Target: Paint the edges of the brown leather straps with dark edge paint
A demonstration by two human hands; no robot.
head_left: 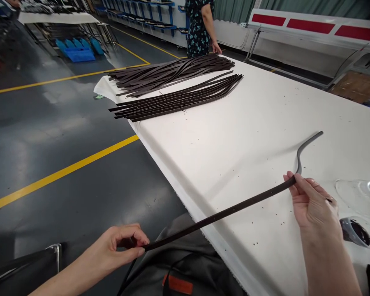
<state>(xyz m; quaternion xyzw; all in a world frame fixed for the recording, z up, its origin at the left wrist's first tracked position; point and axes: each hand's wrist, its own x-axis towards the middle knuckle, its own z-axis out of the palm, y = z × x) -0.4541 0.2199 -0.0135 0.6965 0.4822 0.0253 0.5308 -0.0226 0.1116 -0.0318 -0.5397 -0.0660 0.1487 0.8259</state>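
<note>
Room: factory floor with yellow lines; a white-covered table (234, 144) runs ahead of the fingers, and a co-worker (199, 28) stands at its far end.
Left hand (117, 242): fingers pinch against the thumb.
Right hand (311, 201): thumb and fingers pinch.
Dark leather strap (222, 216): held taut between both pinches, its free tail curving beyond the right fingers.
Nearby: past the right fingers, a clear dish (360, 197); far ahead, bundled straps (175, 98).
Risk: a loosened pinch could let the strap slip; its swinging tail could catch the dish.

Bright light throws soft glare across the glossy floor (49, 152).
</note>
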